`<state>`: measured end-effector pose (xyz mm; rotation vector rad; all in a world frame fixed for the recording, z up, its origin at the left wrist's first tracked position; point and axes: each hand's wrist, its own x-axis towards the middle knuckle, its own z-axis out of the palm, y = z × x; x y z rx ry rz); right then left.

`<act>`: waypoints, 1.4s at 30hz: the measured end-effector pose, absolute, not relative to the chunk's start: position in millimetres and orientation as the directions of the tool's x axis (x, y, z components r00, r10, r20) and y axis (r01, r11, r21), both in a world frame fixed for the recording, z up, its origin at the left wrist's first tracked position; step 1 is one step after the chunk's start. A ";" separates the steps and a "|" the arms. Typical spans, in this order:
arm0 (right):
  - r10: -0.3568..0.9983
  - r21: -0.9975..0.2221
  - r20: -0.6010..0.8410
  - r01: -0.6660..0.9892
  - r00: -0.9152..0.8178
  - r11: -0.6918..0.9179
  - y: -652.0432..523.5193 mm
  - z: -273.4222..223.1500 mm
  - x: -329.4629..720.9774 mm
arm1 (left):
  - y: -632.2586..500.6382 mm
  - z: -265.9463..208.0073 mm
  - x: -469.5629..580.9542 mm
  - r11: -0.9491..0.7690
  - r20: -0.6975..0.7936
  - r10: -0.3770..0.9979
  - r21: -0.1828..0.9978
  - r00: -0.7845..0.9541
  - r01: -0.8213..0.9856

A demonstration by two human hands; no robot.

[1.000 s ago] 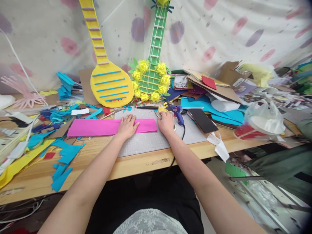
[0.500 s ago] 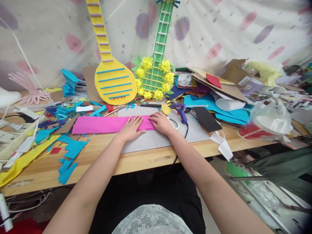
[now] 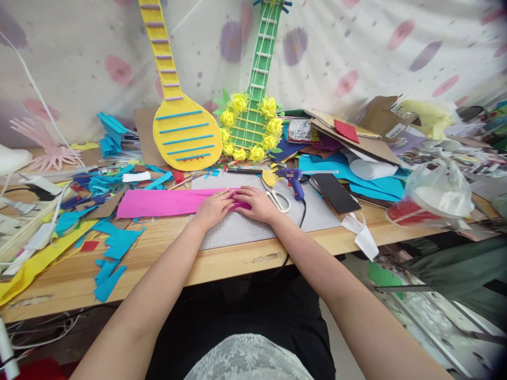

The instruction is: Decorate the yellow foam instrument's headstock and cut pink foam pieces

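Note:
A long folded strip of pink crepe paper (image 3: 158, 203) lies across the bench, its right part resting on a grey cutting mat (image 3: 229, 236). My left hand (image 3: 215, 208) is at the right part of the strip, fingers bent together on the paper. Close beside it, my right hand (image 3: 255, 203) curls its fingers over the strip's right end. Both hands hide that end and its folds. White-handled scissors (image 3: 282, 203) lie just right of my right hand, with a blue hot glue gun (image 3: 293, 182) behind them.
Behind stand a yellow paper guitar (image 3: 188, 132) and a green one (image 3: 253, 124) with yellow flowers. A black phone (image 3: 335, 192) lies right, near a bagged red-and-white tub (image 3: 430, 198). Blue scraps (image 3: 114, 237) and a power strip (image 3: 24, 221) are left.
My left hand has gone from lying flat to bent fingers. My right hand has shifted slightly left along the strip's end, uncovering more of the scissors.

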<state>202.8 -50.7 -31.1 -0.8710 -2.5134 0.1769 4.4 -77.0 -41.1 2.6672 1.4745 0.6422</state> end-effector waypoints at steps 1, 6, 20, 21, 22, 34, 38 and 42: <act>0.614 -0.267 0.391 0.554 -0.685 0.788 -50.7 -31.1 202.7 | -78.0 -39.3 5.1 -0.531 0.362 0.825 0.232 0.435 0.815; 0.710 -0.303 0.430 0.651 -0.558 0.696 -49.5 -30.3 203.1 | -81.1 -29.5 6.2 -0.457 0.448 0.838 0.260 0.313 0.851; 0.885 -0.559 0.215 0.691 -0.413 0.458 -5.2 -3.3 201.9 | -87.3 -30.8 46.1 -0.594 0.372 0.772 0.133 0.515 0.794; 0.876 -0.570 0.223 0.672 -0.428 0.473 -3.7 -1.0 202.9 | -87.2 -31.8 45.2 -0.560 0.348 0.799 0.137 0.490 0.817; 0.868 -0.579 0.230 0.655 -0.441 0.486 -3.0 1.4 203.6 | -87.1 -32.8 44.3 -0.538 0.323 0.818 0.138 0.476 0.832; 0.793 -0.534 0.163 0.623 -0.587 0.571 -4.9 18.1 207.4 | -77.3 -38.6 43.1 -0.521 0.084 0.853 0.190 0.515 0.832; 0.768 -0.496 0.107 0.636 -0.631 0.591 -11.8 15.9 211.1 | -81.0 -36.1 43.7 -0.482 0.095 0.875 0.250 0.474 0.840; 0.811 -0.515 0.151 0.656 -0.565 0.553 -13.3 14.2 210.2 | -83.6 -36.3 43.8 -0.496 0.209 0.866 0.229 0.455 0.838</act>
